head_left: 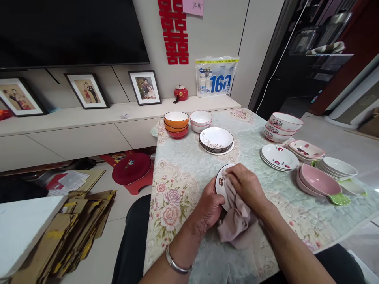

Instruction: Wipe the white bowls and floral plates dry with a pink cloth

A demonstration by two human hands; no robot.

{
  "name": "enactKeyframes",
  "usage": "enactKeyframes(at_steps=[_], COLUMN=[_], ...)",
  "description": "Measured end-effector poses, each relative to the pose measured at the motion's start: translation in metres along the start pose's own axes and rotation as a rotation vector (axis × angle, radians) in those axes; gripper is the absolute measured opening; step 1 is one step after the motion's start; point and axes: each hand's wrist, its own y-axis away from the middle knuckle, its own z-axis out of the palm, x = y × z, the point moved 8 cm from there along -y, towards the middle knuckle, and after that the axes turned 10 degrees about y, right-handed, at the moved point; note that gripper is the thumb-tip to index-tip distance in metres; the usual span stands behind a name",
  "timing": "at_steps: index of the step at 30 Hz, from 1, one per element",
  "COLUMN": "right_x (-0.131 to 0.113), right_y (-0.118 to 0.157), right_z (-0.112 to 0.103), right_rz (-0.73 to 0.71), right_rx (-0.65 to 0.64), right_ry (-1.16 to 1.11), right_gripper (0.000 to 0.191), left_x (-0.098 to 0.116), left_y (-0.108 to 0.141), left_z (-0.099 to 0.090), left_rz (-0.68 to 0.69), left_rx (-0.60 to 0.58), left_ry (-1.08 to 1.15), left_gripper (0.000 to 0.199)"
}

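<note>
A white plate point(220, 188) with a dark rim and a brown flower print is tilted up over the near part of the table. My left hand point(211, 203) grips its left edge, thumb on the face. Against the plate's upper face, my right hand point(246, 185) is closed on a pinkish cloth point(238, 223), which hangs down over the plate's lower right. Beyond my hands stands a stack of similar plates point(216, 139). To the right lie white plates with red flowers point(280, 157).
Orange and red bowls point(176, 123) and white bowls point(201, 119) stand at the table's back left. More bowls point(281, 125) and pink leaf-handled dishes point(319, 181) are on the right. A red stool point(132, 169) and flattened cardboard point(68, 232) are on the floor left.
</note>
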Motion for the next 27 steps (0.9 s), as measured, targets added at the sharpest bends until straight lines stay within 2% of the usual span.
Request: enactKeyframes(at_steps=[3,6,13,16,18,21,24,27], right_x=[0.04,0.065,0.077,0.077,0.072,0.062,0.058,0.062], right_y=[0.001,0.004,0.008,0.009,0.008,0.009,0.012,0.014], right_z=[-0.009,-0.006,0.002,0.002,0.008,0.02,0.026,0.025], right_rz=[0.165,0.272,0.423,0.468,0.469,0.504,0.575,0.625], right_rx=[0.086,0.024,-0.096,-0.082,-0.092,-0.171,-0.189,-0.12], right_ry=[0.163,0.275,0.228,0.013,-0.268,-0.639,-0.783,-0.834], right_gripper=[0.014,0.014,0.02,0.029,0.037,0.04,0.043,0.04], left_x=[0.0,0.005,0.023,0.026,0.027,0.027,0.026,0.022], left_y=[0.0,-0.003,-0.006,-0.006,-0.006,-0.008,-0.009,-0.009], left_z=[0.001,-0.009,-0.031,-0.034,-0.035,-0.035,-0.033,-0.032], left_rz=[-0.018,0.034,0.187,0.213,0.227,0.229,0.215,0.2], left_rx=[0.019,0.096,0.234,0.237,0.235,0.229,0.223,0.222], left_ry=[0.016,0.09,0.165,0.191,0.21,0.221,0.208,0.186], left_gripper=[0.07,0.072,0.079,0.08,0.08,0.081,0.081,0.074])
